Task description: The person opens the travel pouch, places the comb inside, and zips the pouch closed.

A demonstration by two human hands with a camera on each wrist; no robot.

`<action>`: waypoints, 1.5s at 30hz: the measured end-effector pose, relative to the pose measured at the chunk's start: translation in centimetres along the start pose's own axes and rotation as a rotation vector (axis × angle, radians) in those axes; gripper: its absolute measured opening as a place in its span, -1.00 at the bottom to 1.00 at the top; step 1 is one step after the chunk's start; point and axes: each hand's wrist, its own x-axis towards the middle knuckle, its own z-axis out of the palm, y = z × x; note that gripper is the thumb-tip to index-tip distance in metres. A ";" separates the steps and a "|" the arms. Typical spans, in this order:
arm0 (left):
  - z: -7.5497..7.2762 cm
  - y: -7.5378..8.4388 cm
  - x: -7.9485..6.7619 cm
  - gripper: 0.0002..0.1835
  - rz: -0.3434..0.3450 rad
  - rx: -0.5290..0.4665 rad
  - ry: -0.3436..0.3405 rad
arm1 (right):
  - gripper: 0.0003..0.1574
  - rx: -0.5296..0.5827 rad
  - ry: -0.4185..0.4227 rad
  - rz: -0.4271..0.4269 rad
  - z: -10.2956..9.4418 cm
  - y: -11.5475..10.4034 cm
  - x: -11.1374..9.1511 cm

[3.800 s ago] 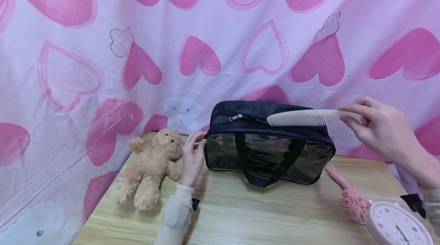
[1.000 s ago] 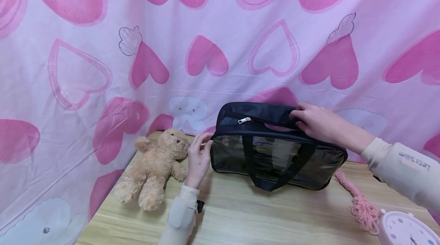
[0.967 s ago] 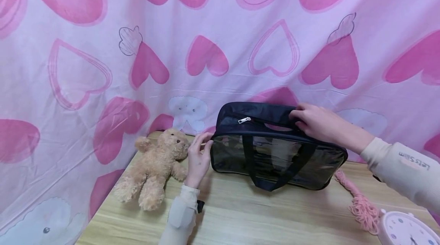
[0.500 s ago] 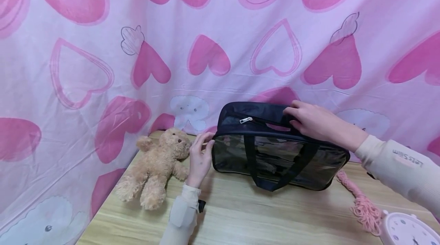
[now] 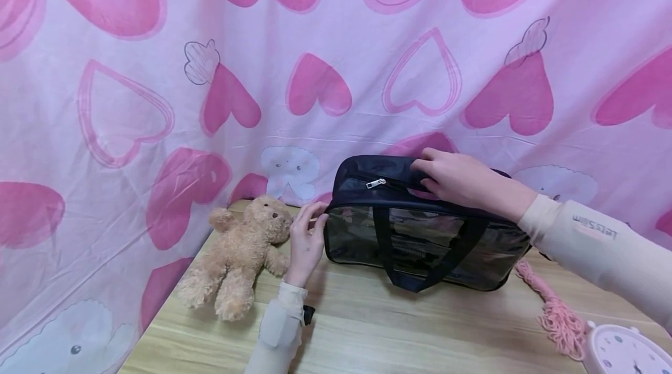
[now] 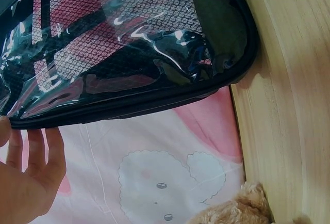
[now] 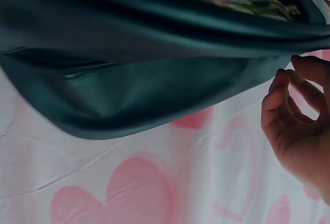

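A black bag (image 5: 346, 237) with clear panels stands on the table, its handle hanging down in front. My left hand (image 5: 305, 245) grips its left upper corner, thumb in front and fingers behind, as the left wrist view of the hand (image 6: 36, 175) shows. Over the unzipped top opening, my right hand (image 5: 464, 178) hangs with loosely bent fingers. In the right wrist view, thumb and fingertips of that hand (image 7: 299, 126) are a little apart at the bag's edge (image 7: 154, 87). A silver zipper pull (image 5: 375, 184) lies left of the right hand. No comb shows outside the bag.
A tan teddy bear (image 5: 241, 251) lies left of my left hand. On the right are a bundle of pink yarn (image 5: 551, 310) and a pale pink clock (image 5: 625, 348). A heart-patterned cloth (image 5: 325, 24) hangs behind the wooden table (image 5: 367, 333).
The right hand first held a white comb over the bag; it has since let go of it. Lately that hand has moved left along the opening. The left hand keeps its grip.
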 end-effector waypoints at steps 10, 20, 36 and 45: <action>0.1 0.1 0.0 -0.80 -0.008 -0.012 -0.006 | -0.76 0.017 -0.070 -0.034 0.4 -1.3 2.7; 0.5 0.3 0.2 -0.81 -0.011 -0.011 -0.008 | -0.79 -0.008 -0.073 -0.101 1.0 -2.3 4.3; 0.2 0.5 0.0 -0.80 -0.016 -0.007 -0.021 | -0.77 -0.038 -0.154 -0.215 1.4 -4.1 7.1; 0.2 0.5 0.2 -0.81 -0.011 -0.019 -0.019 | -0.78 -0.072 -0.226 -0.251 1.6 -4.1 7.7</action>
